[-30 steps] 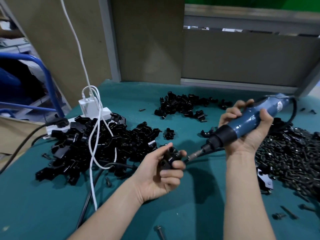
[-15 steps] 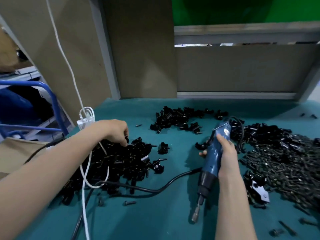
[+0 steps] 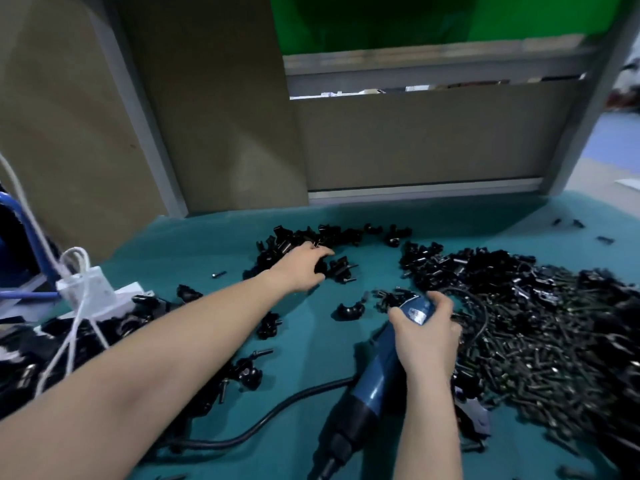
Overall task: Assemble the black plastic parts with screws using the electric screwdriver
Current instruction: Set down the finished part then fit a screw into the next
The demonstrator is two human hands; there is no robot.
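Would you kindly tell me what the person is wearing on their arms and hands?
Nothing shows: the left hand and right hand are ungloved, the left forearm and right forearm bare, with no sleeve, watch, bracelet or ring in view.

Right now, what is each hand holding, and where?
Right hand grips the screwdriver by its blue body's rear. Left hand touches the parts pile; hold cannot be told.

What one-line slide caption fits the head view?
Left hand reaches into the far pile of black parts; right hand grips the blue electric screwdriver.
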